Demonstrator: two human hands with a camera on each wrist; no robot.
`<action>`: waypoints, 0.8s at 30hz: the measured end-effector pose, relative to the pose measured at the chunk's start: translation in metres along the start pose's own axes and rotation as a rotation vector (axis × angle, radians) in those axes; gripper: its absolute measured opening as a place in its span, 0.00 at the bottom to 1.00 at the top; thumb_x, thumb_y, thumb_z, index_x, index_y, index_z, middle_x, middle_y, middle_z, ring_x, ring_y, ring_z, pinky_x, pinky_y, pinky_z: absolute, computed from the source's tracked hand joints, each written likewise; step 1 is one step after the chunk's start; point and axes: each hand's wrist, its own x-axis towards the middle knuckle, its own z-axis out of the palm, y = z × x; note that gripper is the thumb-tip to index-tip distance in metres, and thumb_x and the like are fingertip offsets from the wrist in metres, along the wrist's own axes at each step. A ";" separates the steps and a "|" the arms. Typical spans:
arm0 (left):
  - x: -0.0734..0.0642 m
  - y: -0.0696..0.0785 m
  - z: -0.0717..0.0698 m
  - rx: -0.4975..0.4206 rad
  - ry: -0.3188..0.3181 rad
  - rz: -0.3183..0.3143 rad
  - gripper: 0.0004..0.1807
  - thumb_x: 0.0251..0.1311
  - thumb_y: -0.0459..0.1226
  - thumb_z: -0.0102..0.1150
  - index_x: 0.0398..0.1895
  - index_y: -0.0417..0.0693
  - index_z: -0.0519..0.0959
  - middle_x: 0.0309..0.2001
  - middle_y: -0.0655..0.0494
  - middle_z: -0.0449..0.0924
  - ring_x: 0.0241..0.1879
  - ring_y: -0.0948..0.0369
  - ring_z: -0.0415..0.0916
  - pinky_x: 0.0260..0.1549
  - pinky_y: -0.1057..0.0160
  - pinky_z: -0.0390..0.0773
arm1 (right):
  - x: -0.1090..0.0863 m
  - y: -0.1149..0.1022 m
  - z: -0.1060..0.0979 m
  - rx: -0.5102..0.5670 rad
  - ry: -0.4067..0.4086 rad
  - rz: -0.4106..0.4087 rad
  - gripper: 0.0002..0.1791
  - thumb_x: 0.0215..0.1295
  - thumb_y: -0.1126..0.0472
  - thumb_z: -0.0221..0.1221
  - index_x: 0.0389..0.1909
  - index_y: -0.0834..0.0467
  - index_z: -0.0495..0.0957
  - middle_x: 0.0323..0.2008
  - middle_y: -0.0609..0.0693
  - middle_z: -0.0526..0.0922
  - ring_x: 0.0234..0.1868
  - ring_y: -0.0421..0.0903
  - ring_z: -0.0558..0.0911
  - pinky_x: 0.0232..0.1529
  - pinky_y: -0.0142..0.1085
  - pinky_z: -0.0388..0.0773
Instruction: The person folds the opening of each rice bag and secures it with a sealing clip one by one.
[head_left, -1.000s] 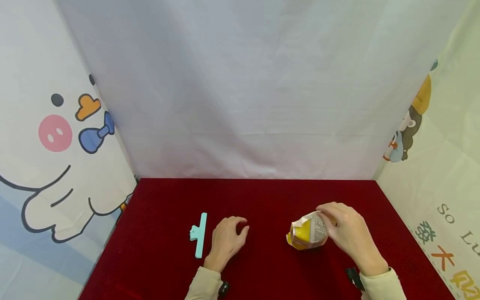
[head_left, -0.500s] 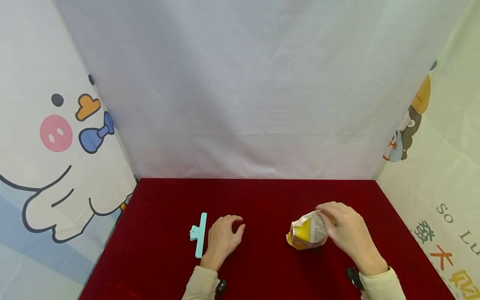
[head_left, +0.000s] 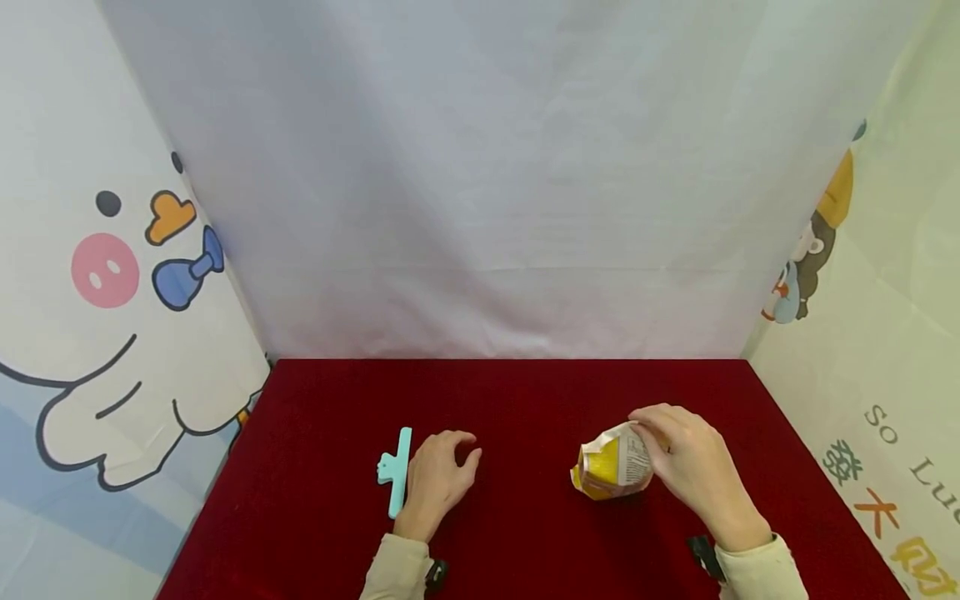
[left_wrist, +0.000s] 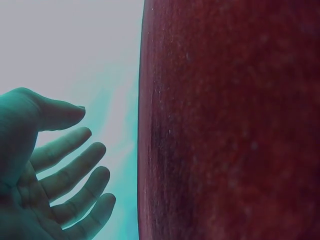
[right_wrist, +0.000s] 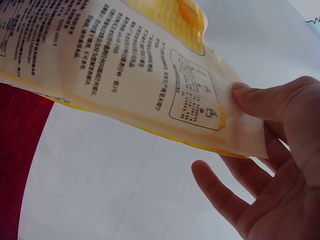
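Head view, packet [head_left: 615, 461]: the yellow-and-white packet sits toward the right of the surface [head_left: 517, 525], tilted, its upper corner in your right hand [head_left: 697, 467] (you cannot tell whether its underside touches down).
Right fingers: your thumb and forefinger pinch the packet's edge; in the right wrist view one more finger reaches out below, apart from it.
Packet print: your right wrist view shows a pale side with rows of dark text, a framed box of small drawings near the pinched end, and a yellow picture above (the text is too blurred to read).
Left hand [head_left: 435, 475]: well apart from the packet; your fingers there are released, loosely bent, with gaps between them in the left wrist view.
Clip [head_left: 400, 471]: the mint-green clip lies on the surface just left of your left hand, its long bar pointing away from you, its handle to the left (you cannot tell whether your wrist touches it).
Cuffs: your cream sleeves [head_left: 761, 571] end at the wrists, a black strap [head_left: 707, 557] showing beside each.
Surface colour: dark red.
Backdrop: a white curtain [head_left: 480, 167] behind, a cartoon panel [head_left: 45, 275] left, a lettered panel [head_left: 900, 333] right.
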 end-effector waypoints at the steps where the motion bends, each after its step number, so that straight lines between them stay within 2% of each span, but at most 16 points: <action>1: 0.000 -0.001 0.000 -0.002 -0.001 -0.001 0.13 0.68 0.44 0.70 0.52 0.53 0.90 0.50 0.54 0.90 0.47 0.53 0.85 0.41 0.53 0.85 | 0.000 0.000 0.000 -0.001 -0.001 0.001 0.16 0.51 0.75 0.77 0.41 0.60 0.90 0.39 0.50 0.92 0.39 0.49 0.89 0.39 0.49 0.88; 5: 0.001 -0.003 -0.002 0.002 -0.007 -0.009 0.13 0.69 0.45 0.69 0.52 0.53 0.90 0.50 0.53 0.90 0.49 0.52 0.85 0.43 0.51 0.85 | 0.000 -0.001 0.000 -0.002 -0.004 0.008 0.15 0.52 0.75 0.77 0.41 0.60 0.90 0.39 0.51 0.92 0.40 0.49 0.90 0.39 0.49 0.88; 13: 0.002 -0.010 -0.011 0.009 -0.023 -0.069 0.14 0.69 0.46 0.68 0.53 0.53 0.90 0.52 0.52 0.90 0.49 0.51 0.84 0.40 0.52 0.84 | 0.000 -0.002 0.000 -0.003 -0.004 0.009 0.16 0.52 0.75 0.77 0.41 0.60 0.90 0.39 0.50 0.92 0.40 0.49 0.90 0.39 0.49 0.88; 24: 0.004 -0.023 -0.023 0.022 0.000 -0.088 0.15 0.68 0.45 0.69 0.53 0.50 0.90 0.52 0.49 0.90 0.48 0.47 0.86 0.39 0.50 0.86 | -0.001 -0.002 0.001 -0.008 -0.002 0.006 0.16 0.51 0.74 0.77 0.41 0.59 0.90 0.40 0.50 0.92 0.40 0.49 0.90 0.40 0.49 0.89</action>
